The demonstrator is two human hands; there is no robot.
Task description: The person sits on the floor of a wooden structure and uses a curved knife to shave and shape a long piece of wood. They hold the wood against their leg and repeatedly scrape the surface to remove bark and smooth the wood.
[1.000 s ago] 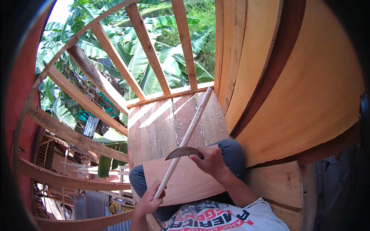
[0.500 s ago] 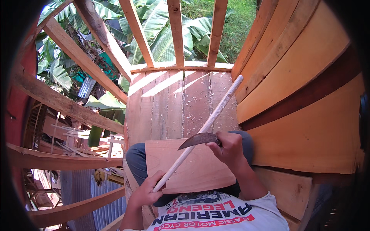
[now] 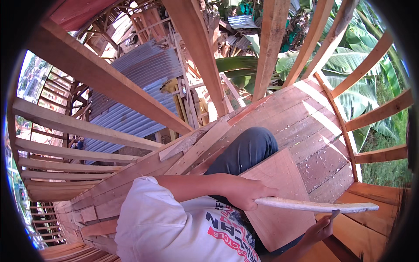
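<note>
My left hand (image 3: 249,192) is closed round one end of a long, pale, peeled wooden stick (image 3: 316,205). The stick reaches out to the right, over a flat wooden board (image 3: 279,174) that lies across my lap. Below the stick's far half, my right hand (image 3: 320,230) is closed on a knife (image 3: 334,213). Only a short part of its dark blade shows, seen nearly edge-on close under the stick; whether it touches the wood I cannot tell. The fingers of my right hand hide the handle.
Pale shavings lie scattered on the plank floor (image 3: 323,161). Wooden posts (image 3: 196,56) stand in a row along the left and far sides. Beyond them are corrugated metal sheets (image 3: 131,100) and banana leaves (image 3: 349,61). Orange-brown boards (image 3: 375,196) stand at the right.
My view has swung to the left, bringing more posts and metal sheets in. The knife blade, earlier broadside across the stick, now shows edge-on below it. Both hands keep their holds.
</note>
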